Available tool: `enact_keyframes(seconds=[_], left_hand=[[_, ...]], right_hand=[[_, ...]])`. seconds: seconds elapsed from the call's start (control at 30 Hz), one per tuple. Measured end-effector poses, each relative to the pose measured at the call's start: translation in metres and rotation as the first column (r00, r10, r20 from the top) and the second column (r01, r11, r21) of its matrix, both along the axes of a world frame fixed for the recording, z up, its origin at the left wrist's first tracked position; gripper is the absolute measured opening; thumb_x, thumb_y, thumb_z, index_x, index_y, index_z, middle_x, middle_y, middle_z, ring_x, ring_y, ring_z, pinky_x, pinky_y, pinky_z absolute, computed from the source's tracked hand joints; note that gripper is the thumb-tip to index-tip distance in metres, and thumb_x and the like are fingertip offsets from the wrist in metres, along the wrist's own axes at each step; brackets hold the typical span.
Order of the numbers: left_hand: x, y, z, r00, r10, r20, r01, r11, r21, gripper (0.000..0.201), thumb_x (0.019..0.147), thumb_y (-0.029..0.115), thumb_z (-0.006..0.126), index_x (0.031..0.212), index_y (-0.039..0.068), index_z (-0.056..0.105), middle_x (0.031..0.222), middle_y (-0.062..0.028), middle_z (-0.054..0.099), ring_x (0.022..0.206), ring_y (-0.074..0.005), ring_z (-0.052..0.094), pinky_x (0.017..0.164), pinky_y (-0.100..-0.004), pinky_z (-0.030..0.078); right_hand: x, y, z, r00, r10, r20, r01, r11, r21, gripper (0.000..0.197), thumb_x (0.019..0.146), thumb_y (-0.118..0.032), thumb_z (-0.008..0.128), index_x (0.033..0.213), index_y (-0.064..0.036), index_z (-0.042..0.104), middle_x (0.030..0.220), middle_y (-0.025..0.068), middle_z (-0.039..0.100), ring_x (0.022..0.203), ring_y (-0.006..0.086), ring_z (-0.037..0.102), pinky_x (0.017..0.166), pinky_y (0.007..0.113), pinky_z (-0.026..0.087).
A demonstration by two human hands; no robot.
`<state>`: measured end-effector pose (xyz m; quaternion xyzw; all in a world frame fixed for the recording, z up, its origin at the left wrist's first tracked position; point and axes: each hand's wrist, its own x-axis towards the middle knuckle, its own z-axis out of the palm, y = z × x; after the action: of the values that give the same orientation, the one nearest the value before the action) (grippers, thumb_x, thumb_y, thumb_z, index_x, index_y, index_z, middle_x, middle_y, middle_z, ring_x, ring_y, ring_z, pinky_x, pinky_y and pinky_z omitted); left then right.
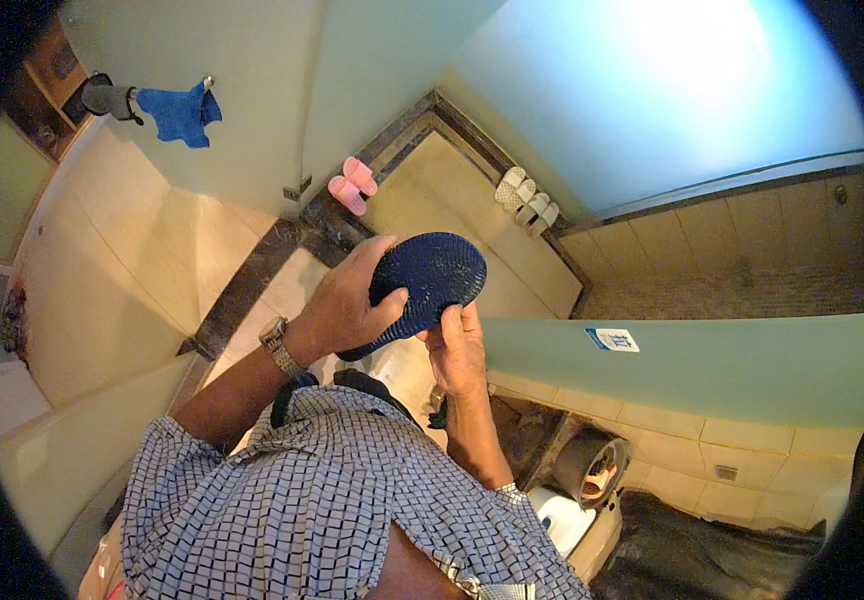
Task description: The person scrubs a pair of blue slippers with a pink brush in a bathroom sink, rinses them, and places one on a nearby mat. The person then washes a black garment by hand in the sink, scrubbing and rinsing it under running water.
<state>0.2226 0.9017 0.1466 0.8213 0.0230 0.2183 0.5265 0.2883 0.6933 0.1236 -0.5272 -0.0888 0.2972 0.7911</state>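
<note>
A dark blue slipper (430, 280) is held up in front of me, its ridged sole turned toward me. My left hand (347, 300) grips it along the left side, with the thumb lying across the sole. At its lower right edge my right hand (458, 352) pinches the rim between thumb and fingers. The slipper's narrower end points down to the left, partly behind my left hand. Its upper side is hidden from view.
Pink slippers (352, 186) and several white slippers (526, 201) lie on the tiled floor beyond. A blue cloth (180, 114) hangs at the upper left. A pale green partition (732, 365) stands to the right, above a dark round bin (580, 462) and black plastic (697, 550).
</note>
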Motion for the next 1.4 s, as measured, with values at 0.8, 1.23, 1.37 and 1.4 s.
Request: enact_keyframes(seconds=[0.8,1.23,1.37,1.4], left_hand=[[0.072,-0.074,0.028,0.982,0.077,-0.173,-0.093,0.992,-0.082,0.075,0.081,0.013,0.078,0.147,0.001,0.044,0.127,-0.0210,0.064,0.118,-0.0322,0.066,0.104,-0.0430,0.052],[0.067,-0.059,0.028,0.970,0.123,-0.209,-0.133,0.990,-0.034,0.072,0.084,0.017,0.075,0.146,-0.001,0.044,0.127,-0.0274,0.064,0.114,-0.0384,0.068,0.099,-0.0449,0.055],[0.065,-0.058,0.023,0.971,0.124,-0.205,-0.121,0.992,0.029,0.083,0.082,0.018,0.078,0.151,-0.003,0.037,0.135,-0.0293,0.059,0.125,-0.0404,0.062,0.108,-0.0451,0.050],[0.066,-0.058,0.024,0.970,0.118,-0.212,-0.113,0.993,0.034,0.085,0.082,0.018,0.079,0.152,-0.004,0.037,0.135,-0.0294,0.058,0.126,-0.0406,0.062,0.108,-0.0452,0.050]], right_hand=[[0.070,-0.042,0.008,0.985,0.090,0.145,-0.075,0.991,-0.109,0.041,0.109,-0.017,0.059,0.147,-0.0060,0.052,0.132,0.0041,0.063,0.118,0.0157,0.060,0.106,0.035,0.048],[0.081,-0.030,-0.003,0.977,0.193,0.087,-0.189,0.980,-0.054,0.045,0.109,-0.020,0.060,0.151,-0.0081,0.049,0.127,0.0020,0.062,0.109,0.0106,0.057,0.096,0.030,0.049],[0.083,-0.025,0.000,0.974,0.192,0.120,-0.192,0.981,-0.012,0.045,0.109,-0.021,0.061,0.151,-0.0088,0.049,0.129,0.0019,0.061,0.111,0.0107,0.057,0.097,0.030,0.049],[0.084,-0.025,0.002,0.973,0.190,0.130,-0.192,0.981,-0.003,0.045,0.109,-0.021,0.061,0.151,-0.0090,0.049,0.130,0.0019,0.061,0.112,0.0108,0.057,0.098,0.030,0.049]])
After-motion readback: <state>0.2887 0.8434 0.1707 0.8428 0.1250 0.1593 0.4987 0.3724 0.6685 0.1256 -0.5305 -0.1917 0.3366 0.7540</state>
